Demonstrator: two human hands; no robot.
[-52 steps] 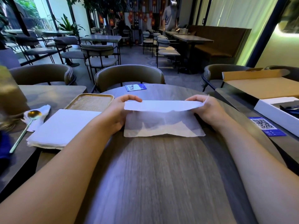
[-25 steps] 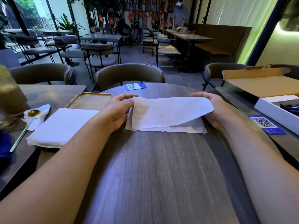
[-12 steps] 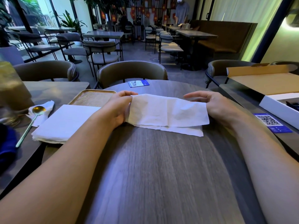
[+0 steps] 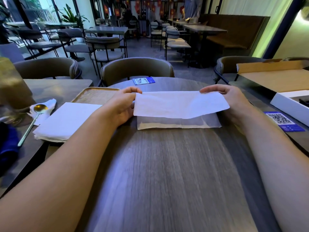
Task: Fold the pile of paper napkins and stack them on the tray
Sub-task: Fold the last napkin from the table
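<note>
Hands, left hand [image 4: 122, 108] and right hand [image 4: 231, 102], pinch the paper napkin's [image 4: 179, 104] far corners mid-fold; next, align edges and crease.

The raised napkin [image 4: 180, 104] hides the fingers of both hands behind its far edge and covers part of the sheet lying beneath it. The left forearm covers a corner of the napkin pile [image 4: 66, 121]. The white box [image 4: 287, 104] runs off the right edge.
</note>
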